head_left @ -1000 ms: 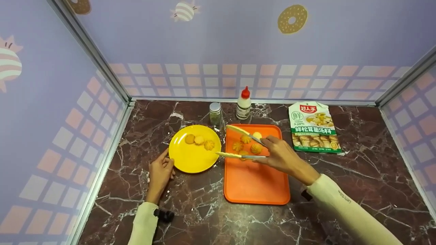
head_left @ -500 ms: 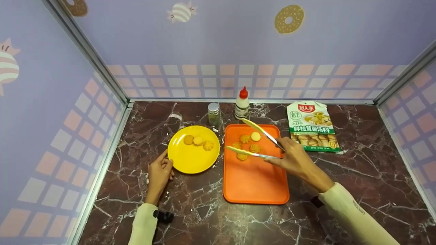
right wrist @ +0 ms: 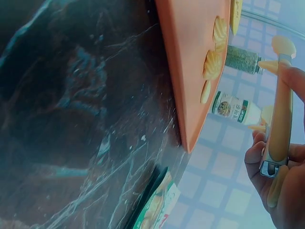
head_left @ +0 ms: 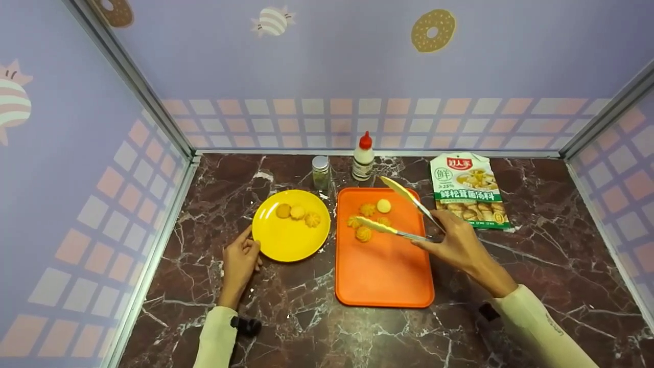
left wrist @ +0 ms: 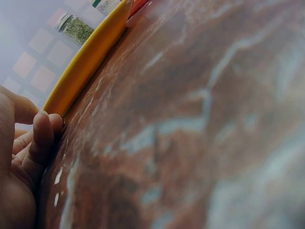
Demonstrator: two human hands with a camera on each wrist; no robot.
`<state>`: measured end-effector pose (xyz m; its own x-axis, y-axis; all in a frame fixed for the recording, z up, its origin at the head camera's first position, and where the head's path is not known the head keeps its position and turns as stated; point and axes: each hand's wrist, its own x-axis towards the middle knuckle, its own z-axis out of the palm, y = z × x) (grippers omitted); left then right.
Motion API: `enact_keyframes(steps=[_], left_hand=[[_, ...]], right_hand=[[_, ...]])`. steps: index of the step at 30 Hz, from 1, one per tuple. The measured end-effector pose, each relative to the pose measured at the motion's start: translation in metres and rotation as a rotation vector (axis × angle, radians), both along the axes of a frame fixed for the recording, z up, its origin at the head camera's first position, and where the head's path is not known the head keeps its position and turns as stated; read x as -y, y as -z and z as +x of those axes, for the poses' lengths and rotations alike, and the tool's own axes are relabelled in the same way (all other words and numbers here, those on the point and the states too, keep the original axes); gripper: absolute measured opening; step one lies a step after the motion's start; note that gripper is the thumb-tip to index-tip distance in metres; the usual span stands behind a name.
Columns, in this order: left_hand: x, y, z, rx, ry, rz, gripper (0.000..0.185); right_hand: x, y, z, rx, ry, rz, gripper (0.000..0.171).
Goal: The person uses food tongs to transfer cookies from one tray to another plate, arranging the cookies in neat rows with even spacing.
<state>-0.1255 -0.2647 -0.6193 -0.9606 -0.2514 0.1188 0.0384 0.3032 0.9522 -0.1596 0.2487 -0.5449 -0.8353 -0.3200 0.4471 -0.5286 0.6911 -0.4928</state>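
Note:
My left hand (head_left: 241,258) pinches the near-left rim of a round yellow plate (head_left: 286,248), its fingers curled at the edge in the left wrist view. Three cookies (head_left: 298,212) lie in a row toward the back of the plate. My right hand (head_left: 460,243) grips metal tongs (head_left: 416,237) with yellow tips, held spread above the orange tray (head_left: 383,276). Nothing is between the tips. Several piped cookies (head_left: 363,234) and a pale round cookie (head_left: 383,206) lie at the tray's back; one is partly covered by the lower tong arm.
Behind the plate stands a small jar of green flakes (head_left: 321,173) with a silver lid. A red-capped squeeze bottle (head_left: 363,159) stands behind the tray. A green and white food packet (head_left: 469,189) lies at the back right, near the wall.
My right hand has drawn the tongs rightward, from between plate and tray to over the tray's cookies. The left hand and plate stay in place.

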Motion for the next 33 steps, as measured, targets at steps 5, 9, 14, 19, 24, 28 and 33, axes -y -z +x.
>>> enact_keyframes(steps=[5, 9, 14, 19, 24, 28, 33], left_hand=[[0.000, 0.000, 0.000, -0.006, 0.013, 0.002, 0.052], [0.001, 0.001, 0.001, -0.010, 0.015, 0.006, 0.052], [0.001, 0.002, 0.001, -0.007, 0.016, 0.025, 0.052], [0.001, 0.002, 0.000, 0.004, 0.013, 0.031, 0.053], [0.001, 0.000, 0.000, 0.008, 0.011, 0.015, 0.053], [0.001, 0.000, 0.000, 0.010, 0.003, 0.019, 0.053], [0.000, 0.000, 0.000, 0.010, -0.007, 0.044, 0.053]], right_hand=[[-0.008, 0.002, 0.004, -0.021, 0.031, 0.005, 0.069], [-0.013, 0.004, 0.006, -0.030, 0.039, -0.013, 0.072], [-0.018, 0.011, 0.008, -0.069, 0.037, -0.037, 0.070], [-0.023, 0.015, 0.011, -0.061, 0.053, -0.041, 0.066], [-0.029, 0.019, 0.015, -0.030, 0.072, -0.049, 0.068], [-0.033, 0.022, 0.016, -0.028, 0.082, -0.049, 0.068], [-0.037, 0.028, 0.018, -0.034, 0.092, -0.053, 0.070]])
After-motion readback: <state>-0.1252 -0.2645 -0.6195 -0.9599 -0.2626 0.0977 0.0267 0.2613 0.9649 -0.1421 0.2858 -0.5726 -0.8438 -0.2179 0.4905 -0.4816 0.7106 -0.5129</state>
